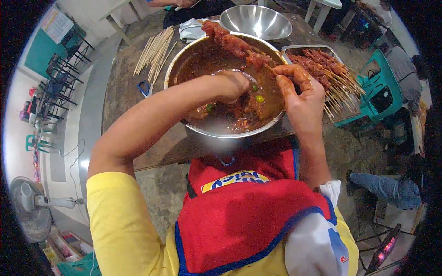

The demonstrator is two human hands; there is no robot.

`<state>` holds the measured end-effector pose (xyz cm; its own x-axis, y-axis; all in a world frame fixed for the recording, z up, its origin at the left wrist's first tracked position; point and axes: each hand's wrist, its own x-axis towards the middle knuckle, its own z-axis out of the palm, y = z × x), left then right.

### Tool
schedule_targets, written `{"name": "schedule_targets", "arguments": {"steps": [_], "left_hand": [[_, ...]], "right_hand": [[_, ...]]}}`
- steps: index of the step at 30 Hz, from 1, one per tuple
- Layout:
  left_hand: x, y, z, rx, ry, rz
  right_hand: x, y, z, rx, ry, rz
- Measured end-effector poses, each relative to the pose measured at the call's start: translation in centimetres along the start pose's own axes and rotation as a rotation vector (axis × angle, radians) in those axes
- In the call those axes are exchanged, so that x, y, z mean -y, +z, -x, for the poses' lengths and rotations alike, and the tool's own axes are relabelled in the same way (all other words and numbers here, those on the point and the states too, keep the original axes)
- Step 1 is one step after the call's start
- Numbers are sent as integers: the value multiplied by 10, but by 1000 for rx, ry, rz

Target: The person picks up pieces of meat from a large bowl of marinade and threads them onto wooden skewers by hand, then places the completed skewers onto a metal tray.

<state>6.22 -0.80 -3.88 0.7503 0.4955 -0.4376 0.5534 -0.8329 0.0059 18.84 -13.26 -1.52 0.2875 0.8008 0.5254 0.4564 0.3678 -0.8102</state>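
My right hand (300,86) pinches the bare end of a bamboo skewer threaded with red marinated meat (231,43), which slants up and left over a large metal bowl (221,135). Inside the bowl lies brown marinade (197,58) with meat pieces and small green citrus fruits (259,99). My left hand (234,84) reaches into the bowl, its fingers hidden, so what it holds cannot be told. A metal tray (288,50) to the right carries a pile of skewered meat (319,63), the sticks pointing down and right.
Bare bamboo skewers (155,51) and blue-handled scissors (144,89) lie left of the bowl on the wooden table (121,103). An empty steel bowl (255,20) and a crumpled plastic bag (191,31) stand behind. A green plastic chair (386,86) is at the right; another person's hand (184,3) shows beyond the table.
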Motion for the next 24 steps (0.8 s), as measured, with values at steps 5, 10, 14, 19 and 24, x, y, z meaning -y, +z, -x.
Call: {"name": "schedule_targets", "arguments": {"steps": [5,10,14,19,24], "left_hand": [[35,16,-12,-164,49,586],[41,-17,15,95,285,1302],[47,-17,38,151,251,1749],[47,-16,52,165,342,1934],[47,-10,62,-91,365,1865]], "right_hand": [[-7,-7,0,-24,31,-6],[-11,-12,-1,-53,22,-7],[-7,-13,-2,-64,64,6],[-7,-10,-2,-55,54,-20],[-9,-10,-1,-39,43,-9]]}}
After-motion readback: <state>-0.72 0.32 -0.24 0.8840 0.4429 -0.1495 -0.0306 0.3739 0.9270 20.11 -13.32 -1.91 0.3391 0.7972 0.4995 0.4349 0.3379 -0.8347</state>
